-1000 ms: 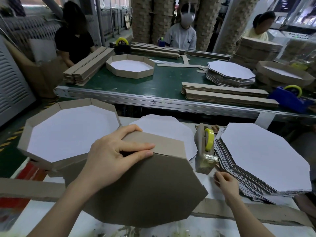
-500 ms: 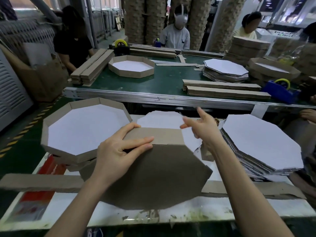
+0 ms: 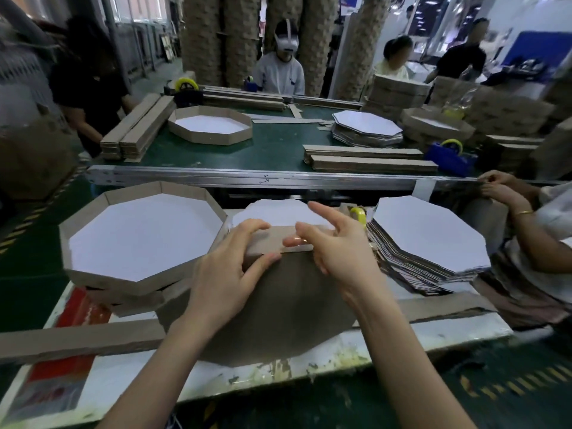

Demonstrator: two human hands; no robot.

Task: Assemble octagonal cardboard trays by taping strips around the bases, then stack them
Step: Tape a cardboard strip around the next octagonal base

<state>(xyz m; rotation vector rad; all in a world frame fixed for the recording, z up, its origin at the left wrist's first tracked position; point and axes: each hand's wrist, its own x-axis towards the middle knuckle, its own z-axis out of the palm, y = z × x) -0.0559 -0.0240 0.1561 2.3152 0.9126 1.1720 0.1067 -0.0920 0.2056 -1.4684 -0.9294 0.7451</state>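
A brown octagonal cardboard base (image 3: 288, 308) stands tilted on the white bench, its plain side toward me. A cardboard strip (image 3: 274, 239) lies folded along its top edge. My left hand (image 3: 229, 274) pinches the strip to the base, fingers over the top and thumb on the brown face. My right hand (image 3: 337, 249) hovers at the strip's right part with its fingers spread and straight; the thumb tip touches the strip, where something glossy shows. The rest of the strip (image 3: 77, 339) runs flat across the bench under the base.
Finished trays (image 3: 93, 274) are stacked at the left. A pile of flat white-faced octagons (image 3: 427, 233) sits at the right, with a yellow tape dispenser (image 3: 359, 215) beside it. Another person's hands (image 3: 501, 193) work at the far right. Behind runs a green conveyor table (image 3: 272, 150) with strips and trays.
My right hand has come from the bench by the tape dispenser up and left onto the strip's top edge. My left hand has kept its hold.
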